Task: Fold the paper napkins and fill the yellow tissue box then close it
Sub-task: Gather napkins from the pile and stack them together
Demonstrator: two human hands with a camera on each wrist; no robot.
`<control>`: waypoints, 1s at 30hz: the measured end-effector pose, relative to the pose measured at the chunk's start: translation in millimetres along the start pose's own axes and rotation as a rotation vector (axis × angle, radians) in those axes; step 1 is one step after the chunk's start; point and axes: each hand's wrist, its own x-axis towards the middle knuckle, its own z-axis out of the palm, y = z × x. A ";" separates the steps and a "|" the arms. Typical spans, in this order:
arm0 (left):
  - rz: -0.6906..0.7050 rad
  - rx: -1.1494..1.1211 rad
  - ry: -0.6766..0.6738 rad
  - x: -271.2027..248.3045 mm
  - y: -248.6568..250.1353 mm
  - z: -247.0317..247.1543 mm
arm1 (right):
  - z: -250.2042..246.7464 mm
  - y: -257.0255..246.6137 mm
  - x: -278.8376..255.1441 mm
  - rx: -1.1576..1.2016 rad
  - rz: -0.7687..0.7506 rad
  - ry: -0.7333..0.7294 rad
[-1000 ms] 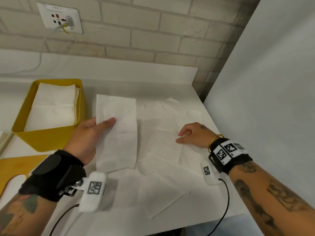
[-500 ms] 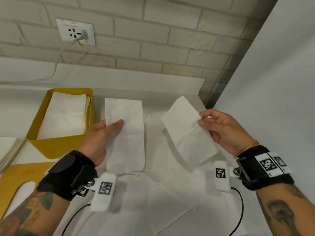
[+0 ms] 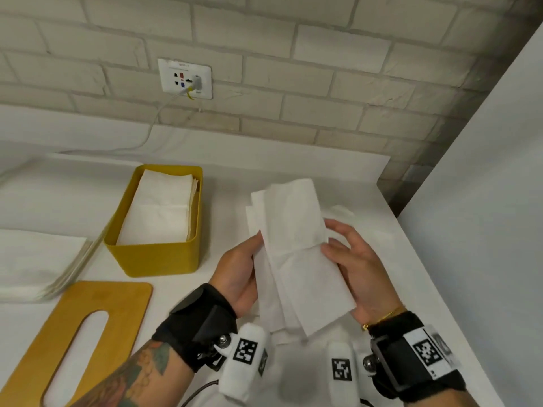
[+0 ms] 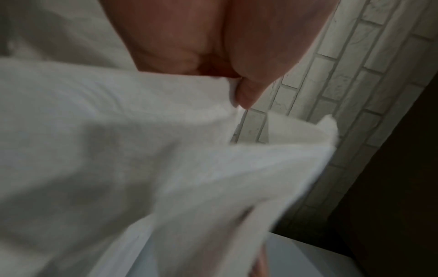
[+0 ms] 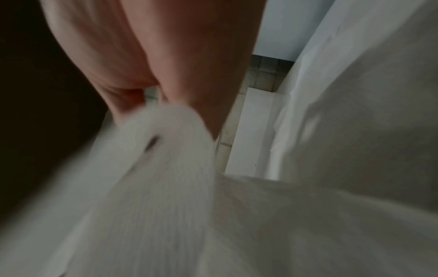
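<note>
Folded napkins are gripped by both hands; yellow box, at ten o'clock, is part-filled, lid off.

A wall socket sits on the brick wall, with a white cable plugged in. A white counter is below.

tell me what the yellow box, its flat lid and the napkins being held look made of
Yellow rectangular tissue box: likely matte plastic; smooth, seamless walls. Flat tan lid with oval slot: probably wood or bamboo; faint grain, slight sheen. Folded white napkins held by both hands: thin soft paper; they crease and droop.
</note>
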 end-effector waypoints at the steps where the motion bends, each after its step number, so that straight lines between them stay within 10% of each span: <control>1: 0.001 -0.012 0.001 -1.5 0.6 -1.0 | 0.7 5.4 -0.8 -0.074 0.026 0.051; 30: 0.122 0.081 -0.046 -7.1 6.0 -7.7 | 15.7 29.5 0.5 -0.091 -0.091 0.184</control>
